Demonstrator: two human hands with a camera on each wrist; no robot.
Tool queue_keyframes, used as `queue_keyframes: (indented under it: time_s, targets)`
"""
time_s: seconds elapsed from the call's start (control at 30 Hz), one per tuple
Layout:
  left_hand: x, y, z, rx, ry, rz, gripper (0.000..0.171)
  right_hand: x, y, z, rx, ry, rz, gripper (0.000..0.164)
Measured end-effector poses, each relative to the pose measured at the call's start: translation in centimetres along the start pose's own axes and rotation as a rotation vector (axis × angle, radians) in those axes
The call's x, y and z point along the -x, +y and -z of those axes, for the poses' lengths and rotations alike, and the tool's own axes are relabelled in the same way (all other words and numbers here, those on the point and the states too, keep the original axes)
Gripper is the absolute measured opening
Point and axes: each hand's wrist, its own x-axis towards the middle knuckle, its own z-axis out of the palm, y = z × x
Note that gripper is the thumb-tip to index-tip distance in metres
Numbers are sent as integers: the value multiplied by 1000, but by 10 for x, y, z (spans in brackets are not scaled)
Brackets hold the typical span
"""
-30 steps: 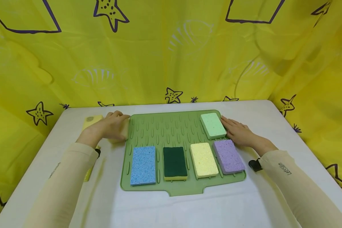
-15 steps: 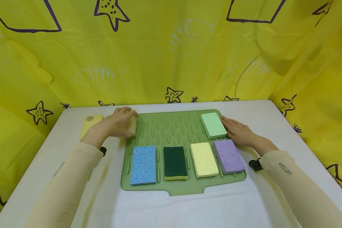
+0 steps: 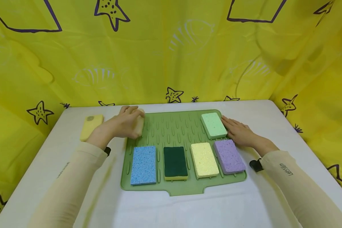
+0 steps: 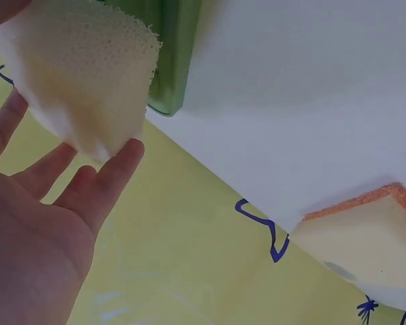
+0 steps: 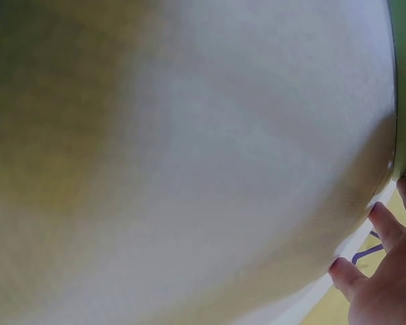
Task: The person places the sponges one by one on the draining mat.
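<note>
My left hand [image 3: 120, 124] grips a cream-coloured sponge [image 3: 140, 122] over the far left corner of the green ridged mat [image 3: 171, 126]. In the left wrist view the sponge [image 4: 88, 74] has a rough, porous face, and the fingertips [image 4: 132, 150] press along its edge. Beside the mat's right edge lies my right hand [image 3: 240, 132], fingers extended, next to a mint green sponge [image 3: 213, 125]. Along the near side of the mat sit a blue sponge [image 3: 143, 165], a dark green-topped sponge [image 3: 175, 163], a pale yellow sponge [image 3: 204, 160] and a purple sponge [image 3: 229, 156].
Left of the mat, a yellow sponge [image 3: 91, 125] with a grey round spot lies on the white table [image 3: 165, 212]; the left wrist view shows an orange layer [image 4: 352, 203] on it. A yellow patterned curtain [image 3: 148, 63] hangs behind and along both sides.
My left hand has carried the cream sponge rightward from beside the mat to over its far left corner. My right hand stays in place.
</note>
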Motion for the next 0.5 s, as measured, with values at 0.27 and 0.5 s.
queue_keyframes:
  time_s: [0.27, 0.5]
  targets:
    - [-3, 6, -5, -14, 39, -76, 77, 0, -1, 1, -1, 2, 0, 57]
    - [-9, 12, -6, -24, 43, -113, 77, 1, 0, 1, -1, -7, -5, 57]
